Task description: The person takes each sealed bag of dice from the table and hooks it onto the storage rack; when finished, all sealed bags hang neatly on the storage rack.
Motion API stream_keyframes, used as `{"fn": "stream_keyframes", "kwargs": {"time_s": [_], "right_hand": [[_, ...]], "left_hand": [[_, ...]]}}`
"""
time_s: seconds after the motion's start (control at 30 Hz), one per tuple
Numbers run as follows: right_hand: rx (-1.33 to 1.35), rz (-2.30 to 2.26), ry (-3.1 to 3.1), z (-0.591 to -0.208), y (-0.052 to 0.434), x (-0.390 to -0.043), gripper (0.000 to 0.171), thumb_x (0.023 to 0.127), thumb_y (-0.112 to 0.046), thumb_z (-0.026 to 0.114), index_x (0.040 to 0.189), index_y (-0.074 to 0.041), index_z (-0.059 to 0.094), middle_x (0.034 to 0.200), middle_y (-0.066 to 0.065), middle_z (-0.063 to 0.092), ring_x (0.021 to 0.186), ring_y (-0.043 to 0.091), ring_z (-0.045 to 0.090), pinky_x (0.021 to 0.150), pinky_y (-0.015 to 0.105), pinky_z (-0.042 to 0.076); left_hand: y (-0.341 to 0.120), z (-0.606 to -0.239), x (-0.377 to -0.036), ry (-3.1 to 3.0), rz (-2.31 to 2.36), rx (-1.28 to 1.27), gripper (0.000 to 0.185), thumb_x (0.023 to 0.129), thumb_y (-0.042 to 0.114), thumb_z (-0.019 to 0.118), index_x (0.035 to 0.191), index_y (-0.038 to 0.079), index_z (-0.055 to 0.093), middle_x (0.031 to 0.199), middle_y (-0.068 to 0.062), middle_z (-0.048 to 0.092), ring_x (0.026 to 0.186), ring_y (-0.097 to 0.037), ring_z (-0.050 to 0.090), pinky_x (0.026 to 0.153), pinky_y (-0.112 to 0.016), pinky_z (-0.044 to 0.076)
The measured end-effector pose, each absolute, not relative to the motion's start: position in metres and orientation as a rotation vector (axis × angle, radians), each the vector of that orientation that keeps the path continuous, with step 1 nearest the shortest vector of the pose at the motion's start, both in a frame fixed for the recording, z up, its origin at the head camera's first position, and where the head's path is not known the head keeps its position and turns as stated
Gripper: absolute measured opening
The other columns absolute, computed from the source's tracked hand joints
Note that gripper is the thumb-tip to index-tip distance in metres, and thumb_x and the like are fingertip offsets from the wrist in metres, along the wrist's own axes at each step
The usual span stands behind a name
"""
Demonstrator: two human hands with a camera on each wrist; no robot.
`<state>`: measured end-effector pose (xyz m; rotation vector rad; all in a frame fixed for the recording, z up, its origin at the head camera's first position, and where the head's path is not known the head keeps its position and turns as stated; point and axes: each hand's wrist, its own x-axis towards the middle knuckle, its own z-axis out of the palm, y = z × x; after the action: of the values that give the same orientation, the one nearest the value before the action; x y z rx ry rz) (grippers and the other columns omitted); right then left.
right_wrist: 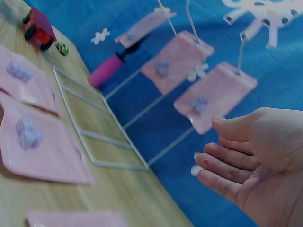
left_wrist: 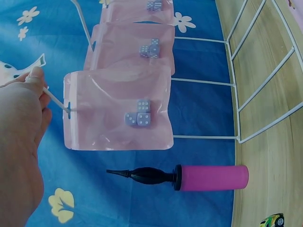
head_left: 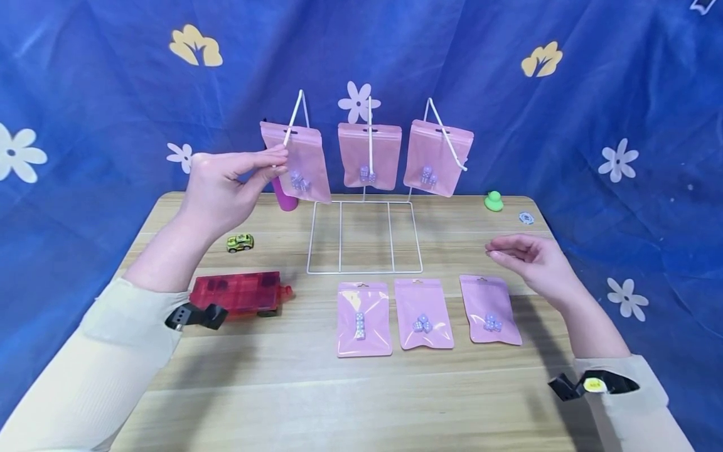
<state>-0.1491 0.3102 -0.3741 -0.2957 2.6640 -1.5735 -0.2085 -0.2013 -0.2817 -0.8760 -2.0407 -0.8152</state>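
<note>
My left hand [head_left: 226, 185] pinches the tip of the left white wire hook [left_wrist: 56, 98] between thumb and fingers. On that hook hangs a pink zip bag [left_wrist: 113, 132] with lavender dice inside. Beside it, similar bags hang on the middle hook [head_left: 384, 147] and the right hook [head_left: 452, 147] of the white wire rack [head_left: 364, 273]. My right hand [head_left: 533, 260] hovers above the table, fingers loosely bent, holding nothing. Below and in front of it lies a pink dice bag [head_left: 474, 301]; two more, a middle bag [head_left: 409, 301] and a left bag [head_left: 369, 345], lie alongside.
A red toy truck [head_left: 237, 292] and a small yellow-green car [head_left: 240, 243] are on the left. Behind the left bag stands a pink and black hand pump [left_wrist: 213, 178]. A green rubber duck [head_left: 494, 201] and a poker chip [head_left: 526, 218] sit at the back right.
</note>
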Motion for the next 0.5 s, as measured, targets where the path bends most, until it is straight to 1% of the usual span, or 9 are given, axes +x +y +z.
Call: {"fn": "stream_keyframes", "kwargs": {"time_s": [0.1, 0.2, 0.5], "right_hand": [[-0.226, -1.532, 2.681, -0.383, 0.325, -0.142, 0.036, 0.101, -0.021, 0.076, 0.126, 0.004, 0.071, 0.122, 0.016, 0.076, 0.104, 0.003, 0.072, 0.088, 0.016, 0.055], [-0.172, -1.494, 2.689, -0.392, 0.339, -0.137, 0.038, 0.101, -0.024, 0.077, 0.127, 0.004, 0.071, 0.122, 0.017, 0.075, 0.103, 0.002, 0.072, 0.087, 0.015, 0.055], [-0.033, -1.474, 2.634, -0.426, 0.370, -0.122, 0.045, 0.101, -0.021, 0.077, 0.130, 0.011, 0.065, 0.125, 0.029, 0.071, 0.099, 0.001, 0.072, 0.083, 0.016, 0.056]], "left_hand": [[-0.200, -0.282, -0.209, -2.041, -0.814, -0.880, 0.025, 0.083, -0.005, 0.087, 0.106, 0.000, 0.084, 0.107, -0.013, 0.079, 0.103, -0.033, 0.077, 0.095, -0.011, 0.048], [-0.199, -0.282, -0.209, -2.028, -0.845, -0.868, 0.024, 0.081, -0.008, 0.087, 0.104, 0.000, 0.084, 0.105, -0.013, 0.079, 0.102, -0.033, 0.077, 0.095, -0.011, 0.048], [-0.195, -0.282, -0.210, -2.007, -0.870, -0.857, 0.024, 0.078, -0.011, 0.088, 0.100, -0.002, 0.084, 0.104, -0.016, 0.079, 0.100, -0.035, 0.077, 0.097, -0.014, 0.049]]}}
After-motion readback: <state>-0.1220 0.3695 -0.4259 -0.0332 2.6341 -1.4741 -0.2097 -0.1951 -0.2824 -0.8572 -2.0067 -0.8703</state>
